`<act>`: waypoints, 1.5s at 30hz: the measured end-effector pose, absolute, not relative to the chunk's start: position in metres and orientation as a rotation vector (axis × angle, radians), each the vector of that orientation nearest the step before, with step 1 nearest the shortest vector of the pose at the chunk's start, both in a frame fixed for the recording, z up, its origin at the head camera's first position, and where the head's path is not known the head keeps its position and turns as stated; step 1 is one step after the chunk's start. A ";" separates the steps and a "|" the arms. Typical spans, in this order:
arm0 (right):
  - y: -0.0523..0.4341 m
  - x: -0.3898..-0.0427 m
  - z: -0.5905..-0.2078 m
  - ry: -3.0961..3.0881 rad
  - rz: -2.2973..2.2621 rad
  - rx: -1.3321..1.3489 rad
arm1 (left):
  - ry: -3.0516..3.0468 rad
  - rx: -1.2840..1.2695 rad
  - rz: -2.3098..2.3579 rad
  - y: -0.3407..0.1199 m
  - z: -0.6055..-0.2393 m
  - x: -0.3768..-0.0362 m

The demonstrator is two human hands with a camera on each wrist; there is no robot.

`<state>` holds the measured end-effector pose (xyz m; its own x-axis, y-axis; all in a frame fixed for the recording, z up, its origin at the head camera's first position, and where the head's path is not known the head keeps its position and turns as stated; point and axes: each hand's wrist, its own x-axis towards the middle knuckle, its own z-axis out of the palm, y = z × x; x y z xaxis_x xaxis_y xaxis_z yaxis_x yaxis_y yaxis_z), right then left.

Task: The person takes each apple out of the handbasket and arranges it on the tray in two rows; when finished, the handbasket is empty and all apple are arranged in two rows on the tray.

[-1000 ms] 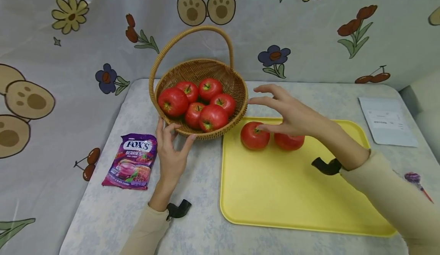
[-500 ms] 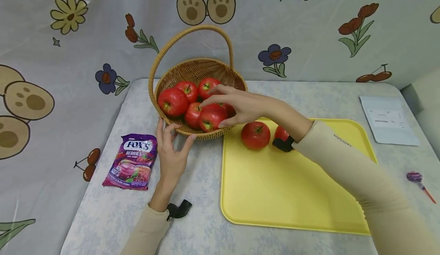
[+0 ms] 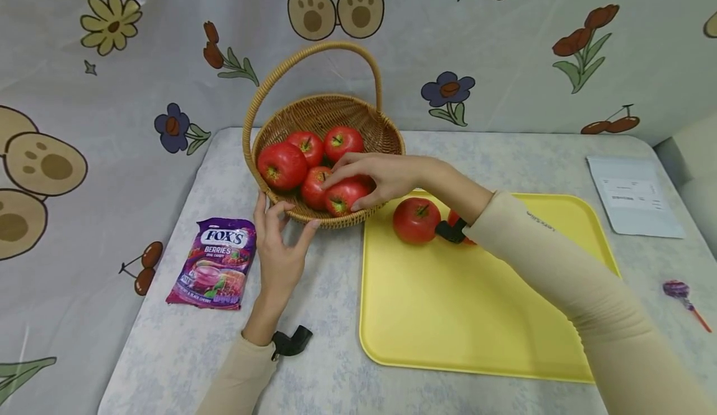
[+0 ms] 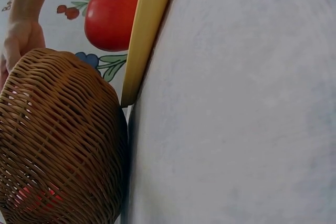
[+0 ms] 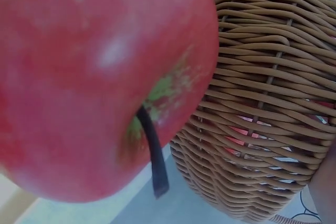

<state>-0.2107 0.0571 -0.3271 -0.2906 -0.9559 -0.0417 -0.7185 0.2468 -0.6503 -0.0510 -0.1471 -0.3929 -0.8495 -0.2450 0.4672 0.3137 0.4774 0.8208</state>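
Observation:
A brown wicker basket (image 3: 386, 129) with a tall arched handle holds several red apples. My left hand (image 3: 279, 262) grips its near left rim, thumb and fingers at the wicker. Reaching over the right rim, my right hand (image 3: 386, 177) holds the front apple (image 3: 340, 202) inside the basket, fingers over its top and thumb at its near right side. Behind that, another apple is hidden by the hand. In the left wrist view the right hand (image 4: 21, 40) shows above the basket (image 4: 63, 129). An apple (image 5: 105, 77) with a dark stem fills much of the right wrist view.
A yellow tray (image 3: 448, 315) lies right of the basket, bearing an apple (image 3: 416, 221) and a second one partly hidden by the right wrist. A purple candy bag (image 3: 215, 264) lies at left. A pale pouch (image 3: 633, 197) and a lollipop (image 3: 678, 290) lie at right.
My right hand has moved left from above the tray into the basket, then lowered its fingers onto the front apple. The left hand and the basket have stayed in place.

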 end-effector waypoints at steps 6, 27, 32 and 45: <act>0.056 -0.211 -0.329 2.098 -0.764 -1.527 | -2.188 -0.067 -1.368 -0.148 -0.394 -0.051; 0.065 -0.208 -0.330 2.201 -1.107 -1.508 | -2.193 -0.049 -1.393 -0.148 -0.392 -0.050; 0.078 -0.205 -0.323 2.225 -1.248 -1.453 | -2.202 -0.034 -1.381 -0.154 -0.405 -0.055; 0.145 -0.193 -0.306 2.231 -1.564 -1.246 | -2.204 -0.038 -1.381 -0.155 -0.408 -0.056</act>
